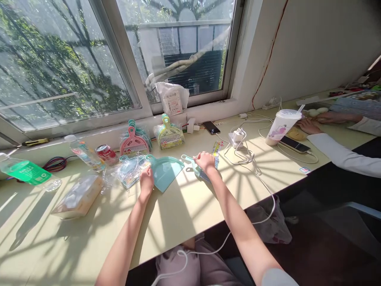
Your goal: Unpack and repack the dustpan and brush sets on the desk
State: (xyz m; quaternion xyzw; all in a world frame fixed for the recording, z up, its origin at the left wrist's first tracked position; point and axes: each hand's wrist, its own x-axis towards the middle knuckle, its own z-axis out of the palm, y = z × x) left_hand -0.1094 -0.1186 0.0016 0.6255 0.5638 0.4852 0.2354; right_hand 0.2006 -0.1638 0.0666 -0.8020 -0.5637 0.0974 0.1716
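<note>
A teal dustpan (pixel 168 171) lies at the middle of the table, its wide edge toward the right. My left hand (pixel 147 182) is closed on its left end by the handle. Just left of that hand is a clear plastic wrapper (pixel 113 174) beside a packed blue brush set (pixel 128 171). My right hand (pixel 204 161) grips a small teal brush (pixel 197 171) with blue bristles, right of the dustpan and apart from it. A colourful label card (pixel 217 147) lies behind my right hand.
Stacked pink dustpan sets (pixel 134 142) and yellow-green ones (pixel 170 134) stand by the window. At left are a soda can (pixel 105 154), bottles (pixel 29 172) and a box (pixel 77 196). White cables (pixel 238 159), phones (pixel 211 127) and a cup (pixel 281 126) are right; another person's hands (pixel 309 126) work beyond.
</note>
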